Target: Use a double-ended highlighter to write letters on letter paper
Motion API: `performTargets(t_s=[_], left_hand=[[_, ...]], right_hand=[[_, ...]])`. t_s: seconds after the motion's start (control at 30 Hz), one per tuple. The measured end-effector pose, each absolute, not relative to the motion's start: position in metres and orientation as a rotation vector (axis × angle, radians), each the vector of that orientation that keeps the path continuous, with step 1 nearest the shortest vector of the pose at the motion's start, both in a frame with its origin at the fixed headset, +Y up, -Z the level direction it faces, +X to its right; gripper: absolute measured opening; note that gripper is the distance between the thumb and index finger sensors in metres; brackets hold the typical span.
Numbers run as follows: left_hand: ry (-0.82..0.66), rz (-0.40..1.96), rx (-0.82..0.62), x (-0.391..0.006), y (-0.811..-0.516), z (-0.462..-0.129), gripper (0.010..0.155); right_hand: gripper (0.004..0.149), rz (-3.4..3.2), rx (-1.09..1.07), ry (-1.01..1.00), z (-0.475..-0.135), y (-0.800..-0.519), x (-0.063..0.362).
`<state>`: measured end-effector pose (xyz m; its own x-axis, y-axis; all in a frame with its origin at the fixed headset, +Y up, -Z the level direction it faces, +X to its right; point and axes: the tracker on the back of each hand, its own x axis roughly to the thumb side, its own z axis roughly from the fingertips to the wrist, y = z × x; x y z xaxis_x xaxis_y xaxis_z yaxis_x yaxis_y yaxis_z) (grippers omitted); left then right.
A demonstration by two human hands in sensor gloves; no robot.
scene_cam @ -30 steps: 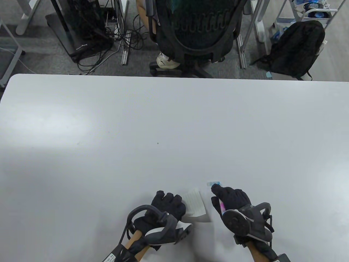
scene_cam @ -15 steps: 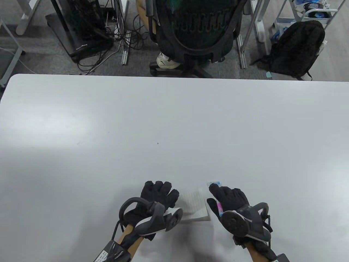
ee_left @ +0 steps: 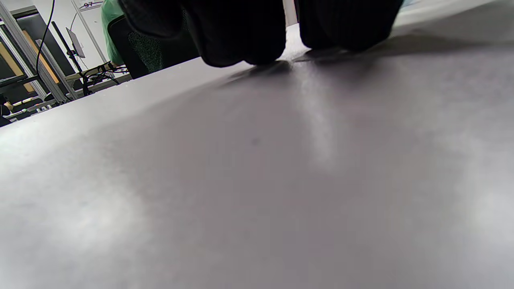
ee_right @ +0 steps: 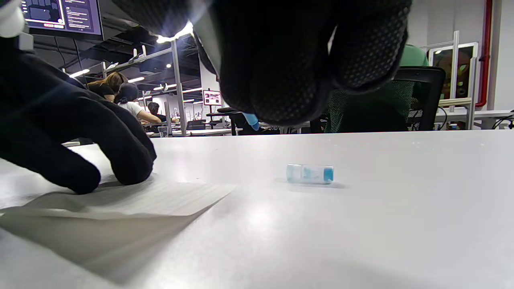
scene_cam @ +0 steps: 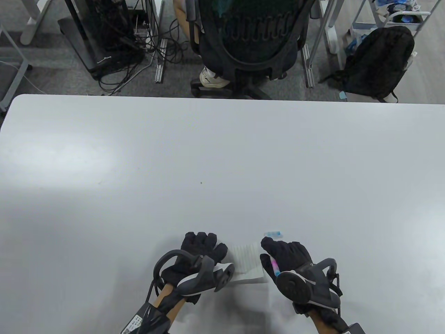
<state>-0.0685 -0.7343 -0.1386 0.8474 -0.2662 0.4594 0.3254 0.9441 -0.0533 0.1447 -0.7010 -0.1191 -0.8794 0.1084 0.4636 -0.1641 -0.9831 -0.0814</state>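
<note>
Right hand (scene_cam: 286, 252) is gripping the highlighter (scene_cam: 274, 266), left hand (scene_cam: 201, 247) is pressing curled fingers on the paper (scene_cam: 247, 259); if that hold slips, the lifted corner's probably smearing the letters.

black knit gloves (scene_cam: 203, 248), grey-black ring trackers (scene_cam: 198, 278) strapped on.

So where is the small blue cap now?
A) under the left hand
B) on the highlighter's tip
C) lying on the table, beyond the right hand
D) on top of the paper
C: the cap lies alone on the table, just past the right hand, off the paper.
</note>
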Motion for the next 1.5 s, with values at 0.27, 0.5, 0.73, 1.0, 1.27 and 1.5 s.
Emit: performTargets(t_s=[0.27,0.5,0.73,1.0,1.27,1.5], left_hand=[[-0.458,-0.288,-0.149,-0.069,-0.735,-0.139,0.048],[-0.457,-0.263,-0.171,-0.072,-0.736,-0.14,0.049],[-0.458,-0.256,-0.178,-0.073,-0.736,-0.142,0.051],[-0.458,-0.242,-0.185,-0.075,-0.737,-0.143,0.05],[-0.457,-0.23,-0.193,-0.076,-0.737,-0.144,0.05],[-0.457,-0.229,-0.194,-0.077,-0.737,-0.145,0.05]], right_hand=[[0.053,2.78,0.811,-0.143,-0.113,-0.701,0.126],[0.049,2.665,0.823,-0.091,-0.117,-0.703,0.112],[0.053,2.634,0.813,0.016,-0.124,-0.714,0.099],[0.052,2.662,0.843,0.028,-0.127,-0.721,0.086],[0.051,2.702,0.841,0.027,-0.131,-0.725,0.083],[0.051,2.713,0.858,0.015,-0.133,-0.725,0.082]])
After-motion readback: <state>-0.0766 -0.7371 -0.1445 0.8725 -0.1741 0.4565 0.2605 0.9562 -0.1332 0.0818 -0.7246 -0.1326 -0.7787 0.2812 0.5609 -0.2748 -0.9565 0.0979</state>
